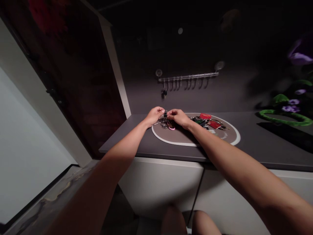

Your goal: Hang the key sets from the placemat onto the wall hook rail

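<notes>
Both hands meet above the left end of an oval mat (176, 138) with a white rim. Pinched between the fingertips of my left hand (155, 115) and my right hand (178, 117) is a small bunch of black-headed keys (165, 116). A pink loop (171, 126) lies just below the fingers. Right of my right hand, a pile of keys with red tags (214, 124) rests on the mat. One black key (165, 93) hangs from the leftmost part of a clear hook rail (188, 77) on the wall.
The mat sits on a dark grey counter (146, 147) over white cabinet doors (158, 182). Purple flowers (290, 106) and a fuzzy green ring (285, 121) stand at the right. A dark door (80, 81) is at the left.
</notes>
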Available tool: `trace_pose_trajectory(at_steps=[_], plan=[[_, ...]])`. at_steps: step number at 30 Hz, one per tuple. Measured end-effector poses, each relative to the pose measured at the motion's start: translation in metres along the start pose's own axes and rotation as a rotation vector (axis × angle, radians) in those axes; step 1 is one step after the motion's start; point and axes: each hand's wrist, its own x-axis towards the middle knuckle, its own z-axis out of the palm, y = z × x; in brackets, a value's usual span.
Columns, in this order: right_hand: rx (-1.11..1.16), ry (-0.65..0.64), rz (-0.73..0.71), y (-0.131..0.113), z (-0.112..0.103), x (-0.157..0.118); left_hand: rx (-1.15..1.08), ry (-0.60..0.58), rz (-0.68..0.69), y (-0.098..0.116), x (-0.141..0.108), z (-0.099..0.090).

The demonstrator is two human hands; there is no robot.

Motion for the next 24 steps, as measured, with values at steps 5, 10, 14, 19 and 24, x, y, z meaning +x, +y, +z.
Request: trace_pose_trajectory(at_steps=[5, 10, 14, 19, 24], plan=[[0.134, 0.013, 0.007, -0.0043, 0.0011, -0.0020, -0.102, 0.024, -0.046, 0.0035, -0.0012, 0.0018], [0.151, 0.032, -0.025, -0.0008, 0.0002, 0.0009, -0.156, 0.013, -0.060, 0.0055, -0.0029, 0.0032], [0.151, 0.030, -0.029, -0.0004, -0.0004, 0.0010, -0.192, 0.023, -0.062, 0.0067, -0.0039, 0.0037], [0.193, 0.028, -0.003, -0.0008, -0.0008, 0.0010, -0.225, 0.034, -0.055, 0.0066, -0.0032, 0.0045], [0.162, 0.027, -0.025, 0.0036, -0.0013, 0.0041, -0.244, 0.031, -0.045, 0.0038, -0.0013, 0.0053]])
